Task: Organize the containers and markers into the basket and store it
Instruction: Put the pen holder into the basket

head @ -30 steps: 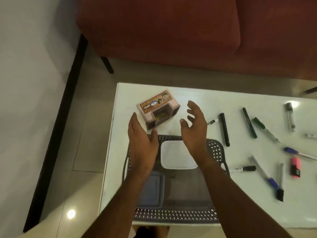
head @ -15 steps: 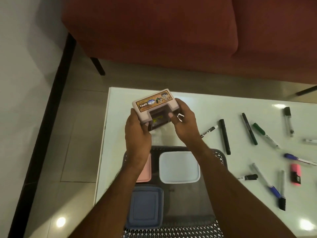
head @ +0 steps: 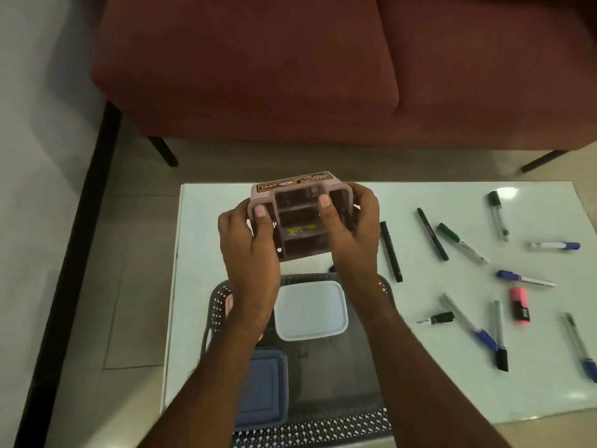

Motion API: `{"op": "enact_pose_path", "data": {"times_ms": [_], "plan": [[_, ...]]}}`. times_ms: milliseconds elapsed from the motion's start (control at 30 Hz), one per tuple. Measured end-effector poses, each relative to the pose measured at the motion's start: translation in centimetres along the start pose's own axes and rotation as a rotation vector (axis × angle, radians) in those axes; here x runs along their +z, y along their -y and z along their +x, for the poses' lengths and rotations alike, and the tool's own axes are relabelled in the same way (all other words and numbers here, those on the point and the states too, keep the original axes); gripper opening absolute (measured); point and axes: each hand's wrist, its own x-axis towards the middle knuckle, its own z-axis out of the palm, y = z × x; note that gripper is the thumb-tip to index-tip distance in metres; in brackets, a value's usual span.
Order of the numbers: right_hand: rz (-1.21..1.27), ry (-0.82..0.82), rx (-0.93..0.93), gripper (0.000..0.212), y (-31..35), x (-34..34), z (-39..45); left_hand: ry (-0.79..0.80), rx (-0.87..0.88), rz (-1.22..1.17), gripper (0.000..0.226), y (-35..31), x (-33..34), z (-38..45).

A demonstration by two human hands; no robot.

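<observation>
Hands, left hand [head: 250, 240] and right hand [head: 350, 227], grip the compartment organizer [head: 298, 218] by its sides; lower it level into the basket [head: 384, 286], probably right of the white container [head: 310, 310].

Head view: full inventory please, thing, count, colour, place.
Organizer box: 1, pinkish-brown with compartments, held above the table's far left.
Basket: 1, dark perforated, near left of table.
White container: 1, in basket, far middle.
Blue container: 1, in basket, near left.
Pink container: 1, in basket, mostly hidden under the left arm.
Markers and pens: about a dozen; black, green, blue; loose on table's right.
Pink highlighter: 1, among them, right side.
Table: 1, white.
Sofa: 1, red, beyond the table.
Left hand: grips the box's left side.
Right hand: grips its right side.
</observation>
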Motion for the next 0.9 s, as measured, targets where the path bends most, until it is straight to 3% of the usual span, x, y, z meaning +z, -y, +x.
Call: {"op": "enact_pose_path", "data": {"times_ms": [167, 300, 467, 600, 767, 900], "plan": [[0.056, -0.016, 0.08, 0.038, 0.0, -3.4, -3.8, 0.023, -0.006, -0.037, 0.022, -0.3, 0.1, -4.7], [0.054, -0.031, 0.066, 0.028, -0.1, -6.5, -7.3, 0.032, -0.031, -0.007, 0.037, -0.1, -0.1, -9.5], [-0.021, -0.028, 0.175, 0.037, -1.6, -10.7, -12.1, 0.05, -0.092, 0.013, 0.047, 1.4, -0.4, -16.0], [-0.09, -0.001, 0.269, 0.05, -3.5, -12.6, -15.4, 0.081, -0.147, 0.063, 0.04, 3.6, -0.6, -20.1], [-0.206, 0.019, 0.338, 0.041, -6.3, -13.6, -17.8, 0.119, -0.183, 0.18, 0.044, 5.9, -0.8, -22.7], [-0.302, 0.084, 0.365, 0.048, -8.0, -13.5, -18.4, 0.147, -0.182, 0.264, 0.031, 7.6, -0.6, -23.2]]}}
